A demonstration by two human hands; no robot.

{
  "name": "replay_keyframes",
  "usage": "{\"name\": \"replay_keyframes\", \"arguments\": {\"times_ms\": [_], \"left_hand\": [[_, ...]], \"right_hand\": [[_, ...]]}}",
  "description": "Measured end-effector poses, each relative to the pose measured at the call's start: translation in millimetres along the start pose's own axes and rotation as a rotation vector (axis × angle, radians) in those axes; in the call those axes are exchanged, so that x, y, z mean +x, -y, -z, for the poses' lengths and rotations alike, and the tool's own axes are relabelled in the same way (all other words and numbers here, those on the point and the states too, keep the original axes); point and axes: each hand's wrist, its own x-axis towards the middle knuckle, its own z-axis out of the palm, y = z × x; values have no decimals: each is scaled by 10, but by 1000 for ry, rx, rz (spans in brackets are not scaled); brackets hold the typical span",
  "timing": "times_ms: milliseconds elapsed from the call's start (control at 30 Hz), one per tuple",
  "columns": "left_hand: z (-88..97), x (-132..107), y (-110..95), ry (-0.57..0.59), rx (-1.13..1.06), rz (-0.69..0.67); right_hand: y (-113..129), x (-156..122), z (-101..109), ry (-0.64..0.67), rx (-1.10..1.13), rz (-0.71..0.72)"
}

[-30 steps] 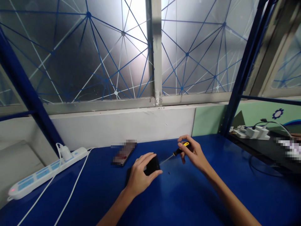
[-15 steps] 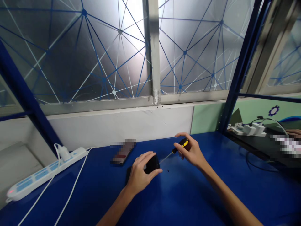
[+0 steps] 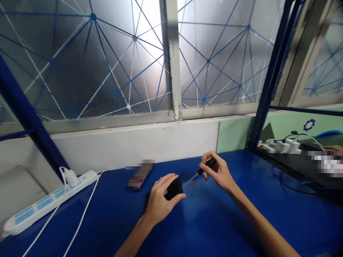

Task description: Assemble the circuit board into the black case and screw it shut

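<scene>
My left hand is wrapped over a black box-like device on the blue table, fingers on its far side and thumb on its near side. Much of the device is hidden under the palm. In my right hand is a screwdriver with a black and yellow handle, gripped between thumb and fingers. Its thin metal shaft slopes down to the left, and the tip meets the right end of the device. A tiny dark piece, perhaps a screw, lies on the table just right of my left thumb.
A phone lies behind my left hand. At the left, a white power strip has a plug and white cables running across the table. Chargers and a person's hand are at the far right.
The fingers of my right hand have curled in closer around the screwdriver handle, which has turned. My left hand keeps its hold on the device. The view has shifted slightly.
</scene>
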Motion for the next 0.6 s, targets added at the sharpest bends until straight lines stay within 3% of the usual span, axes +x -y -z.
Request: {"name": "replay_keyframes", "arguments": {"times_ms": [267,600], "left_hand": [[1,5,-10,-6,-13,-3],[-12,3,-6,-5,8,-18]], "right_hand": [[-21,8,35,4,8,-91],[-6,25,58,75,92,-44]]}}
